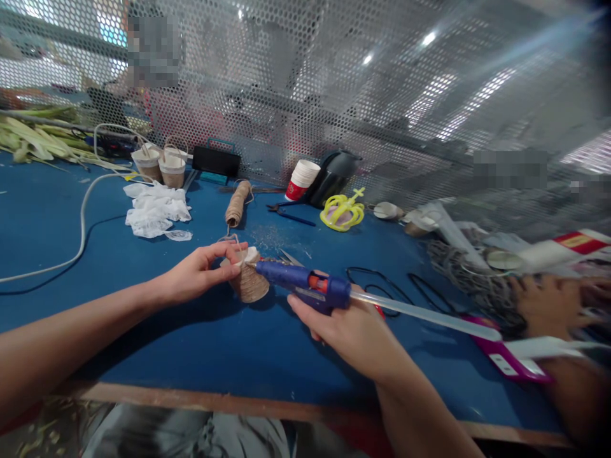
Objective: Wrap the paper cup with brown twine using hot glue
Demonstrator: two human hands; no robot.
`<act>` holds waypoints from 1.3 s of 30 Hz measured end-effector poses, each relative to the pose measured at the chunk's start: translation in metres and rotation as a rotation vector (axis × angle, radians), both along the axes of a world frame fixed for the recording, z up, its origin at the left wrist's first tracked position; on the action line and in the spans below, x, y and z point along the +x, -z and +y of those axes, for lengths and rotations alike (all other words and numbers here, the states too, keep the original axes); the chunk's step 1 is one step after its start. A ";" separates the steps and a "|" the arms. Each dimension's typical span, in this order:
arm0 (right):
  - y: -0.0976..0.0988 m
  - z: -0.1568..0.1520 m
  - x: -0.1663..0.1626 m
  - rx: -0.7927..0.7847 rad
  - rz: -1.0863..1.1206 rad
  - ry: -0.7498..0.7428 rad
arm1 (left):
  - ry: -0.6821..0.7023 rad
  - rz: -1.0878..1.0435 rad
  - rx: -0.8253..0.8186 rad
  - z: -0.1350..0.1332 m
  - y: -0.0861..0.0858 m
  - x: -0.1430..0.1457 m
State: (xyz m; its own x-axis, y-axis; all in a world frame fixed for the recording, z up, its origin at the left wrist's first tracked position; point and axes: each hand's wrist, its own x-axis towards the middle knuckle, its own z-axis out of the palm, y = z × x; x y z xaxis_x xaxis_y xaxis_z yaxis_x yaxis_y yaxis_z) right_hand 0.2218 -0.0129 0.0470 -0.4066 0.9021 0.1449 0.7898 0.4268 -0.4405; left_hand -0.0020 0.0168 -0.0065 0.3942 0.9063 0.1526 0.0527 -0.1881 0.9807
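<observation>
My left hand (207,270) pinches the rim of a small paper cup (251,284) wrapped in brown twine, which lies tilted above the blue table. A strand of twine runs from the cup up to a twine roll (237,203) just behind it. Wrapped round the handle of a blue hot glue gun (305,283) is my right hand (356,324). The gun's nozzle points left and meets the cup near its rim. A long clear glue stick (424,312) sticks out of the gun's back end toward the right.
Behind lie pliers (291,215), stacked paper cups (302,180), a yellow crown-shaped piece (342,211) and white gloves (157,207). Two twine-wrapped cups (172,170) stand back left. At right, another person's hand (547,305) is near a purple power strip (508,356). A mesh screen (267,83) closes the back.
</observation>
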 end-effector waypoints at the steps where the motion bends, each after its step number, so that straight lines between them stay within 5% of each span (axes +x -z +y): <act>1: 0.001 0.001 0.002 0.008 -0.007 -0.012 | 0.001 0.006 0.008 0.000 0.000 0.000; 19: -0.002 0.007 0.004 -0.135 0.117 0.113 | 0.032 0.033 0.029 0.001 0.001 -0.003; 30: 0.005 0.002 0.011 -0.072 0.031 0.041 | 0.032 0.034 0.026 0.001 0.000 -0.004; 39: 0.001 -0.001 0.001 -0.202 0.140 0.068 | 0.069 0.008 0.035 0.003 0.003 -0.005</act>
State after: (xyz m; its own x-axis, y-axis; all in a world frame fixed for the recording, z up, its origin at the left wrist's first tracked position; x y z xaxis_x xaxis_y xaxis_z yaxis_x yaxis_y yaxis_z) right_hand 0.2228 -0.0142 0.0462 -0.3323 0.9431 0.0094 0.7391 0.2666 -0.6186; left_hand -0.0067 0.0197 -0.0095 0.4569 0.8710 0.1805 0.0459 -0.2258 0.9731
